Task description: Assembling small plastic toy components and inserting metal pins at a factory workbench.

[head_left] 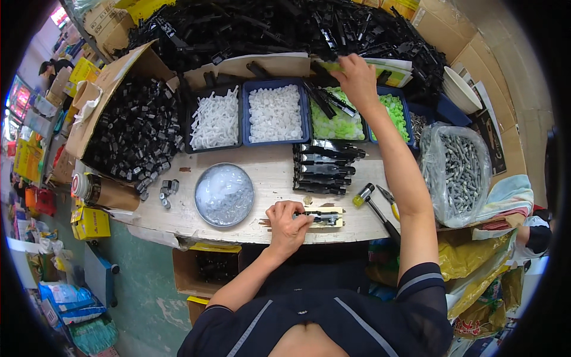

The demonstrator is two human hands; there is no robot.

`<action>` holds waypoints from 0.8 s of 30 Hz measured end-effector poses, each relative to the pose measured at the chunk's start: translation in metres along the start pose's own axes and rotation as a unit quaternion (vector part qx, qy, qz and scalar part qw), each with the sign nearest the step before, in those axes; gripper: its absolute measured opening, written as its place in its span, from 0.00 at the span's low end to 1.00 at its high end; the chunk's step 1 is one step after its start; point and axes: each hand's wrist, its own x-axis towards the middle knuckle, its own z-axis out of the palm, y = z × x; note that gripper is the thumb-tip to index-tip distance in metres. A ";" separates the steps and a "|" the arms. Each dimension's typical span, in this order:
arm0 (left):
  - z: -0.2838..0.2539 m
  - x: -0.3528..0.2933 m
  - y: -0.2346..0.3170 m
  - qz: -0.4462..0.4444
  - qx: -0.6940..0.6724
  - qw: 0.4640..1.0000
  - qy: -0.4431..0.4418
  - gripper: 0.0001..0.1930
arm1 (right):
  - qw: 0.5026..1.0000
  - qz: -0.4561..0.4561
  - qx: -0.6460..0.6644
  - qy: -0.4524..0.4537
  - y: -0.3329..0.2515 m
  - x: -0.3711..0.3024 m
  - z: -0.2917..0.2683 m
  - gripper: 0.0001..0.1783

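My left hand (286, 226) rests at the near edge of the bench, fingers closed on a black plastic part (324, 218). That part lies in a cream-coloured holder (340, 224). My right hand (358, 82) is stretched far out over the back of the green-piece tray, beside long black plastic pieces (321, 100). Its fingertips are bent down and hidden, so any grip is unclear. Beyond it rises a big heap of black plastic parts (267, 30). Between the hands, several black shell pieces (324, 168) lie in a stacked row.
Trays of white stems (214, 119), white caps (275, 113) and green pieces (392, 113) line the back. A round metal dish (225, 195) sits left of my left hand. Rightward are a hammer (380, 211), pliers (389, 199) and a bag of screws (458, 172). A carton (128, 128) holds black blocks.
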 end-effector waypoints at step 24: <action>0.002 -0.006 -0.006 0.005 0.027 1.000 0.003 0.06 | 0.822 0.304 0.441 -0.191 -0.060 -0.100 -0.099 0.25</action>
